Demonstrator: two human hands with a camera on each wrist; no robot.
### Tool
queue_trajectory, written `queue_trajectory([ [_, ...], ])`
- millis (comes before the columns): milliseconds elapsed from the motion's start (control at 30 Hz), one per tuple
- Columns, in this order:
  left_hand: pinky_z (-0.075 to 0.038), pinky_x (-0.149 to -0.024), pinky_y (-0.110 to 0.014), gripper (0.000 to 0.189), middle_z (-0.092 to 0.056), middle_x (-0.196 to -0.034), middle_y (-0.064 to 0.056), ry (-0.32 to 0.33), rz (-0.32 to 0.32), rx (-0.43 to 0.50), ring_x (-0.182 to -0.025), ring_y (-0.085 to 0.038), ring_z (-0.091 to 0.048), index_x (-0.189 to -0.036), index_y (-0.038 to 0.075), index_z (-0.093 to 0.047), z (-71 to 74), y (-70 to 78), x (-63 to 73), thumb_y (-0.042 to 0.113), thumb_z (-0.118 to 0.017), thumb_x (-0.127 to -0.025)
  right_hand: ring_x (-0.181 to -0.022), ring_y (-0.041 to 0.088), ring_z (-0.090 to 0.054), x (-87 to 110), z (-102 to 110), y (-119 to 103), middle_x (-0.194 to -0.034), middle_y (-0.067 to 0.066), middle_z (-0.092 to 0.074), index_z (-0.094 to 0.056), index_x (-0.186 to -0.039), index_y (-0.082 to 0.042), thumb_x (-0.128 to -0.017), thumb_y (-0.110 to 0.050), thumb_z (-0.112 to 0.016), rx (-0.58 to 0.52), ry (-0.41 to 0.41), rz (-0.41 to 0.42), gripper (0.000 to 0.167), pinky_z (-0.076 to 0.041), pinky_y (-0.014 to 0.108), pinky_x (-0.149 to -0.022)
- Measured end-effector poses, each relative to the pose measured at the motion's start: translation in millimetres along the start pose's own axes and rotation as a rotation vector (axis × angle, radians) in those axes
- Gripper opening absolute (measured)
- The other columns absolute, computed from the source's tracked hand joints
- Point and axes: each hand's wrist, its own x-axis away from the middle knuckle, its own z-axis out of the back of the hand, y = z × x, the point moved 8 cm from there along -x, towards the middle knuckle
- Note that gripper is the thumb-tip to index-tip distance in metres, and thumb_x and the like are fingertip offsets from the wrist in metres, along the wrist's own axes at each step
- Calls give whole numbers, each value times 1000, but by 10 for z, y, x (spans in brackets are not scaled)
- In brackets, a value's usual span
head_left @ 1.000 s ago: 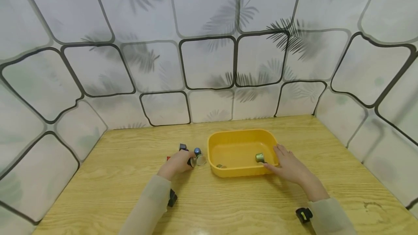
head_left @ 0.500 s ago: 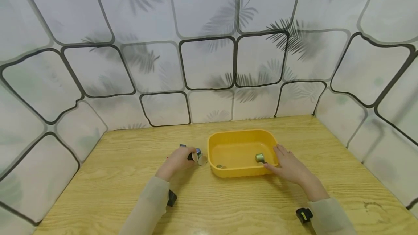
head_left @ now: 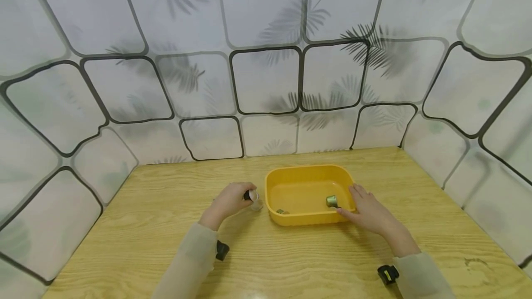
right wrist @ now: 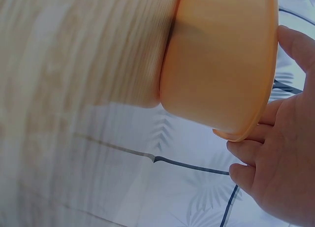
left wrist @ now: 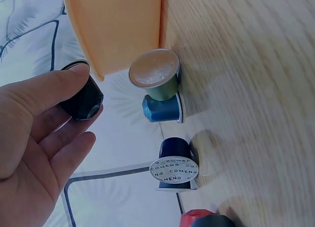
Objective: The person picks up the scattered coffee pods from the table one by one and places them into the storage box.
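My left hand [head_left: 226, 203] pinches a black coffee capsule [left wrist: 82, 100] between thumb and fingers, above the table just left of the yellow basket [head_left: 307, 218]. Beneath it, in the left wrist view, stand a green capsule [left wrist: 166, 88] and a blue capsule [left wrist: 161, 109], touching or nearly so. Farther along are dark blue capsules [left wrist: 174, 147], one showing a lettered lid, then a red capsule [left wrist: 193, 218] beside a dark one, both cut off by the frame. My right hand [head_left: 367, 211] rests on the basket's near right corner, fingers over the rim, thumb on the near edge.
Inside the basket a green capsule [head_left: 331, 200] lies near the right end, with something dark beside it. Another small capsule [head_left: 282, 212] is partly hidden by the near wall. Patterned cloth [head_left: 266, 82] closes off the back and sides of the wooden table [head_left: 287, 262].
My left hand has lifted the black capsule from among the others and shifted slightly right toward the basket. My right hand and the basket have stayed in place.
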Motion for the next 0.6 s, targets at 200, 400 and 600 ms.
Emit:
queue_trajectory([
  [200,-47,-77,-33,33,-61,-99,-11,1,-11,1,-90,-24,-58,-107,-1,-59,-13,41,-31,6,-69,-76,-124,46,-16,5,-1,11,-136,34,-18,-22,-132,16,-84,-55,-46,-6,2,1,89,-13,57,-98],
  [400,-47,-76,-32,31,-61,-99,-10,17,-19,-1,-90,-23,-58,-106,1,-59,-4,101,-66,8,-68,-77,-124,45,-16,3,2,8,-136,34,-17,-22,-132,16,-84,-55,-46,-3,-1,-2,89,-13,57,-98],
  [600,-47,-77,-32,31,-61,-100,-9,20,-22,5,-91,-21,-57,-106,2,-60,11,157,-106,11,-68,-78,-124,46,-16,4,13,-7,-136,34,-17,-22,-132,16,-84,-54,-47,-8,-5,-10,88,-13,57,-98],
])
